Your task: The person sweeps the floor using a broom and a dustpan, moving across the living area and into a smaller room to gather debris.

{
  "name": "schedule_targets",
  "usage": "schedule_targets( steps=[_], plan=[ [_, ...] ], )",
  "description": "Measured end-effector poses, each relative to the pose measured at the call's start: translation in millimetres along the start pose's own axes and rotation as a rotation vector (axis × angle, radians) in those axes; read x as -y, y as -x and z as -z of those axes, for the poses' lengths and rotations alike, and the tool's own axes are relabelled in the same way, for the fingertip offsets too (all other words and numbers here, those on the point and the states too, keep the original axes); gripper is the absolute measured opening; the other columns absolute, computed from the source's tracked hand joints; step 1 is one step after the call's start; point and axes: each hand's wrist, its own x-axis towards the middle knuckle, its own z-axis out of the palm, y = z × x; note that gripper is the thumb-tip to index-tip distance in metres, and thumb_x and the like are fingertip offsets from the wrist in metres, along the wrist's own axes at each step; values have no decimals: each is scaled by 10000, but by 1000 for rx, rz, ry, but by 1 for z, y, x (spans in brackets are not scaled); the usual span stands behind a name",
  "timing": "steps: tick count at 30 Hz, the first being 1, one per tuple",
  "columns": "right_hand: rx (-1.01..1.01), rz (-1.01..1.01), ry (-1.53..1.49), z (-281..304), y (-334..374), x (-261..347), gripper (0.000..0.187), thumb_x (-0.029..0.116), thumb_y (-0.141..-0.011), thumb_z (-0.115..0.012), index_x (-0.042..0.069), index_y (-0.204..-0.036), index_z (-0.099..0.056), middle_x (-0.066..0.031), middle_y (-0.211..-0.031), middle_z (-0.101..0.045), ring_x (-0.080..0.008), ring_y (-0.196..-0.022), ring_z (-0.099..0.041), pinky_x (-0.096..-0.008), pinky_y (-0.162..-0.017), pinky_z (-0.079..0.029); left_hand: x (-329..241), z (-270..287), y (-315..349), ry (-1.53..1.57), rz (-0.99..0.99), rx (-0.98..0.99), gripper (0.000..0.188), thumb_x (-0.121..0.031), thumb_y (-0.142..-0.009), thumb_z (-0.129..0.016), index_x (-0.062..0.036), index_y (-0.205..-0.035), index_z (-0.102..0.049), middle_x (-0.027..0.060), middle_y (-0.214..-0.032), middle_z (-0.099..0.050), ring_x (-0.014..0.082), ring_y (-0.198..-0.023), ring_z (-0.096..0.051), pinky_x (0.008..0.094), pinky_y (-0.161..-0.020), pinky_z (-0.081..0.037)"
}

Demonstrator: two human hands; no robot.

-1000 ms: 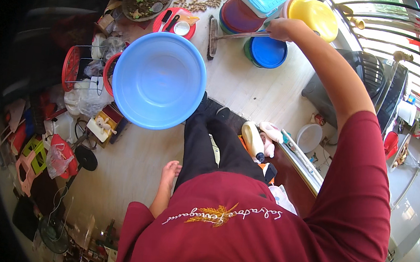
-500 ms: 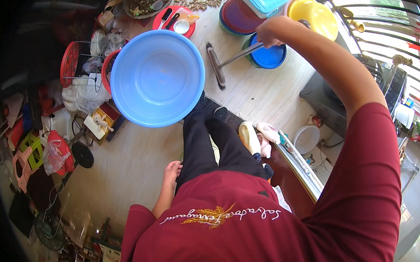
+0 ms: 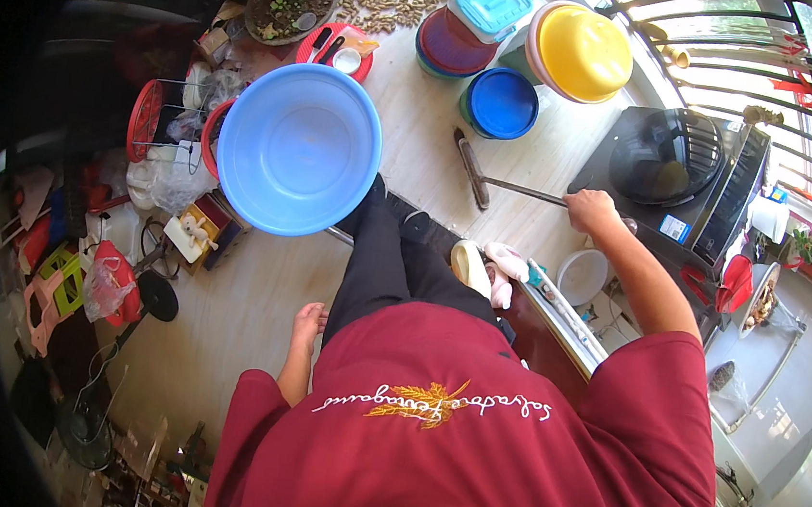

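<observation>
Floor brush [image 3: 478, 173], handle clasped by our right fingers [image 3: 581, 207]; left fingers [image 3: 317, 315] half-open, empty; blue-lidded tub [image 3: 502, 104] near brush head.

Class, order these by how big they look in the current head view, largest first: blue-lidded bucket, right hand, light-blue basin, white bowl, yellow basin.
1. Light-blue basin
2. Yellow basin
3. Blue-lidded bucket
4. White bowl and right hand: too alike to rank.

A basin [image 3: 299, 148] sat left of a brush [image 3: 472, 170], whose head lay before a lidded tub [image 3: 502, 105]; beyond the basin was a tray [image 3: 366, 62], a planter [image 3: 288, 4] to its left.
</observation>
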Motion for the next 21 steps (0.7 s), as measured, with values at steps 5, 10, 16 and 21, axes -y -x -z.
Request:
schedule_targets(
  steps=[5,10,16,21],
  plan=[
    [85,-65,-93,-20,-9,2,225,121,-731,-463,61,-892,-608,-132,-911,-597,-254,-857,-580,-339,-712,-468,11,10,-17,-22,48,8,180,-222,-806,-472,-79,-886,-546,5,-708,-542,80,-550,-481,214,-492,-401],
    [278,-104,-322,7,3,11,413,36,-698,-437,133,-1096,-487,-138,-852,-592,-248,-690,-604,-338,-529,-487,-58,-8,-28,87,3,29,195,-228,-811,-472,-79,-919,-533,14,-743,-557,77,-567,-498,207,-502,-402],
    [581,-253,-936,5,3,20,493,101,-758,-486,123,-1224,-325,-97,-609,-534,-168,-422,-507,-283,-375,-415,-100,-9,-29,354,-94,6,271,-265,-832,-460,-66,-1012,-495,45,-843,-573,96,-659,-537,202,-570,-415],
    [533,-238,-817,21,-22,19,390,133,-772,-484,105,-1157,-429,-94,-630,-549,-153,-423,-498,-278,-362,-395,-59,-5,-19,569,-11,-84,273,-265,-827,-469,-63,-1010,-488,53,-845,-569,121,-672,-542,223,-577,-421]
  ],
)
